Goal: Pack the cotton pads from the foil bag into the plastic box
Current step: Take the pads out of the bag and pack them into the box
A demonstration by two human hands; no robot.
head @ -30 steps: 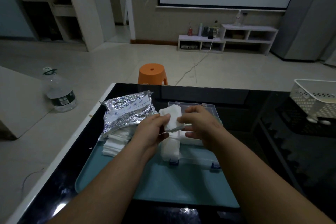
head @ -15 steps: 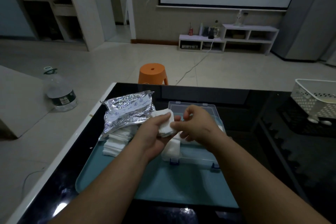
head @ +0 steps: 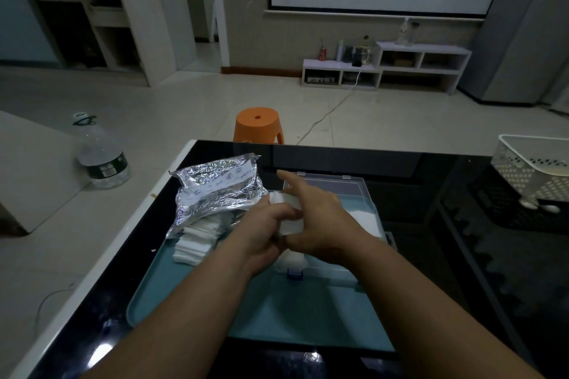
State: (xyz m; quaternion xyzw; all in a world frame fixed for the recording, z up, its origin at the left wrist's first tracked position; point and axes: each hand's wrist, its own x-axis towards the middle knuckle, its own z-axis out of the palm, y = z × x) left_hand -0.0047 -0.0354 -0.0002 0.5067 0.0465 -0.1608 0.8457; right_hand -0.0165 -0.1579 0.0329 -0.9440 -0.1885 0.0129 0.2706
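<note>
A crumpled foil bag (head: 217,188) lies at the back left of a teal tray (head: 295,311), with a loose pile of white cotton pads (head: 197,237) spilling from under it. The clear plastic box (head: 348,194) stands open just right of the bag, white pads lying inside it. My left hand (head: 264,228) grips a small stack of cotton pads (head: 288,215) above the box's left end. My right hand (head: 320,218) lies over that stack, index finger stretched out toward the bag, the other fingers curled on the pads.
The tray sits on a black glossy table (head: 462,255). A white perforated basket (head: 535,169) stands at the table's right edge. On the floor are an orange stool (head: 258,126) beyond the table and a large water bottle (head: 101,157) to the left.
Both hands have shifted left with the stack, closer to the foil bag. My right hand now covers the stack with its index finger extended.
</note>
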